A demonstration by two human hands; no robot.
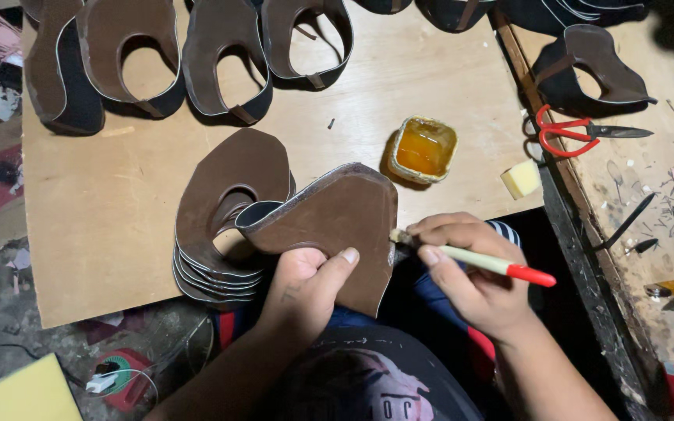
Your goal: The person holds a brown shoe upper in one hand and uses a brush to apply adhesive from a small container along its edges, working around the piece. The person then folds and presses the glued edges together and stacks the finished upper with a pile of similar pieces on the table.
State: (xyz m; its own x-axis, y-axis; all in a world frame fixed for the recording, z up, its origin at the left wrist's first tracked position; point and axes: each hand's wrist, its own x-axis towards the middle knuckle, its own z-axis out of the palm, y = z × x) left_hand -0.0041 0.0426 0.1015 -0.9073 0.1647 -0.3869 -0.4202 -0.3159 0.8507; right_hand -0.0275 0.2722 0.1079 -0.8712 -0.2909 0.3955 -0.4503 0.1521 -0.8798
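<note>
1. The left hand (306, 284) grasped a brown leather shoe piece (337, 222) from below, with the thumb pressed on its brown face near the lower edge.
2. This piece was lifted at the near edge of the wooden board (103, 210), and it partly covered a stack of similar brown pieces (224, 226) just beside it on the left.
3. The right hand (470, 273) was clenched around a brush with a pale handle and red end (493, 265); the bristle tip touched the right edge of the held piece.
4. A small square tub of amber glue (423, 148) stood on the board, near the hands and a little further away.
5. A pale yellow block (521, 179) lay at the right border of the board.
6. Red-handled scissors (579, 132) lay on the bench to the right, well apart from the hands.
7. More cut pieces (181, 54) were set in a row along the far side of the board.
</note>
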